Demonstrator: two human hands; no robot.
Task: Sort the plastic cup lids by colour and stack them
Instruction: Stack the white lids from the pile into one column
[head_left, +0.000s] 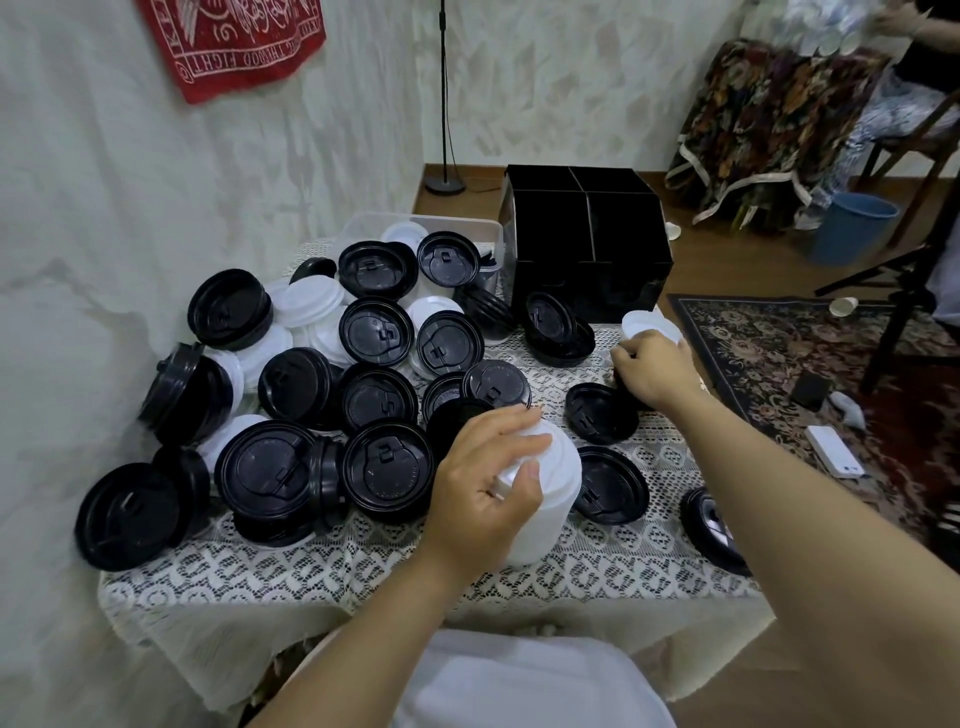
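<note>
Plainly, the left hand (488, 478) clamps the white lid stack (553, 519) on the counter (363, 561); the right hand (657, 371) grip I cannot tell. Tipped, that stack may spill among black lids (387, 470)

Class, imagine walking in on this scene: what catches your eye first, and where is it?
A big heap of black and white lids fills the left side of the table. At the centre, the left hand grips a tall stack of white lids, and the right hand is among lids before the black organiser.
</note>
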